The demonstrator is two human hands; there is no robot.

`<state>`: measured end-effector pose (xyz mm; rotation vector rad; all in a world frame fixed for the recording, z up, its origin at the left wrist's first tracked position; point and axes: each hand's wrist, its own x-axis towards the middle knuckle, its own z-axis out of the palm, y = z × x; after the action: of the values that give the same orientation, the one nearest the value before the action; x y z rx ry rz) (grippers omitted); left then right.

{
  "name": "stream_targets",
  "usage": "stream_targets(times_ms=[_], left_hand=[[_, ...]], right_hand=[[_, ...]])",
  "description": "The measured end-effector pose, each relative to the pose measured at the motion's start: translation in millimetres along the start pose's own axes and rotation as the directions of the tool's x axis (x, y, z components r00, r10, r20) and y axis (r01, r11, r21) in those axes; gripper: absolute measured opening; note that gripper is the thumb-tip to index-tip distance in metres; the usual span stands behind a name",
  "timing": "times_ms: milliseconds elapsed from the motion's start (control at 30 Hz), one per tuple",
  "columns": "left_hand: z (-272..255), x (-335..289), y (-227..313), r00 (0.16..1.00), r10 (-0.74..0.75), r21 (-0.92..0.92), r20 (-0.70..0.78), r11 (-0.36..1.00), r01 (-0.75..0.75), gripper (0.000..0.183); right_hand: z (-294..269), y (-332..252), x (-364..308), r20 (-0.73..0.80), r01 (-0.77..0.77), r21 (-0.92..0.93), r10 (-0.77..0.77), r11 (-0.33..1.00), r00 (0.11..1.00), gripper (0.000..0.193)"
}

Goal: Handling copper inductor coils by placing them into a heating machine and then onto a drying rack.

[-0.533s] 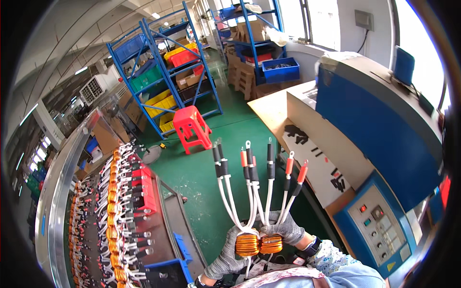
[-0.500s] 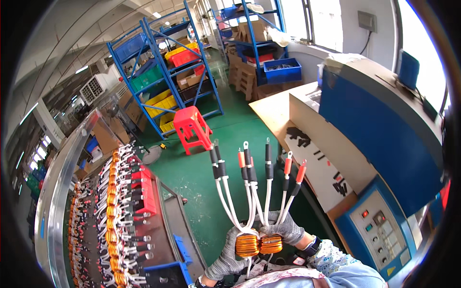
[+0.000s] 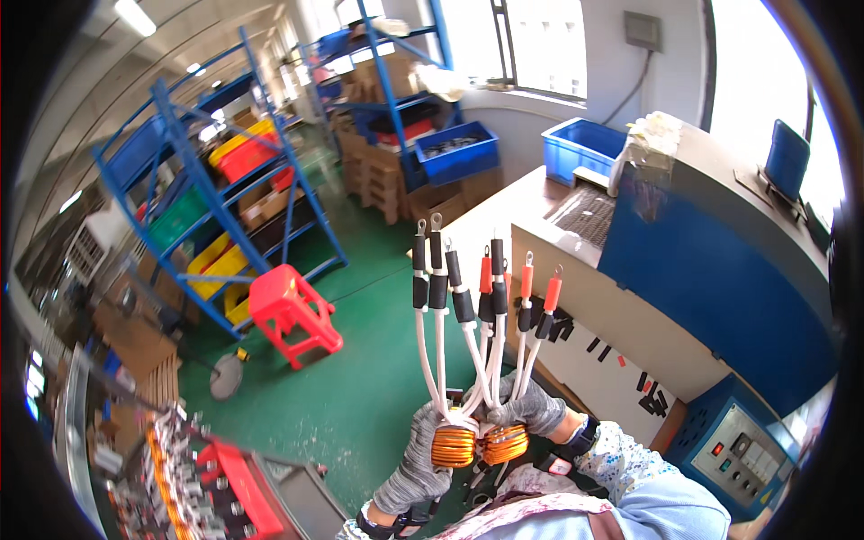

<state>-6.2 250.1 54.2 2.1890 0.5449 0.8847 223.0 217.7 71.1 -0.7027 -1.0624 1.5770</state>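
Hold low and gently, so nothing bends

Your left hand (image 3: 418, 457), in its grey glove, is wrapped around the outer side of the left coil (image 3: 454, 447). Some of those fingers are hidden, so I cannot tell where each one sits. Your right hand (image 3: 531, 408) is curled in, with its fingers pinching the bottom of the white wires (image 3: 425, 355) just above the right coil (image 3: 505, 444).

Both orange coils are side by side in front of your tummy, just past your apron (image 3: 517, 508). I cannot tell if they touch. The wires stand up like tall stems, with black sleeves (image 3: 438, 290) and red sleeves (image 3: 553, 295) near the top and metal rings (image 3: 436, 220) on the ends. Some wires cross in the middle.

To do this well, I think you should let your left hand carry the weight from the coil, not from the wires. Squeeze softly, because a hard pinch may bend the wires where they meet the coils. Hold the two coils level with each other. Mind the tall tips too, as they could bump the big blue machine (image 3: 720, 261) on your right
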Motion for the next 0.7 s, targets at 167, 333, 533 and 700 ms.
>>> stream_targets(times_ms=[167, 333, 533, 700], left_hand=[[-34, 115, -15, 0.962, -0.073, -0.386, 0.265, 0.906, 0.175, 0.09], [-34, 228, -68, 0.943, -0.028, -0.3, 0.332, 0.945, 0.134, 0.081], [-35, 363, -95, 0.834, 0.215, -0.169, 0.508, 0.974, -0.148, 0.068], [4, 476, -132, 0.772, 0.155, -0.251, 0.616, 0.968, 0.007, 0.081]], right_hand=[[-76, -7, 58, -0.124, 0.055, 0.224, -0.027, 0.973, 0.992, 0.033], [-167, -8, 119, -0.168, 0.164, 0.543, -0.085, 0.824, 0.982, 0.032], [-230, -61, 177, -0.434, 0.363, 0.449, -0.155, 0.816, 0.887, 0.022], [-287, -85, 187, -0.671, 0.555, 0.357, -0.207, 0.751, 0.712, 0.021]])
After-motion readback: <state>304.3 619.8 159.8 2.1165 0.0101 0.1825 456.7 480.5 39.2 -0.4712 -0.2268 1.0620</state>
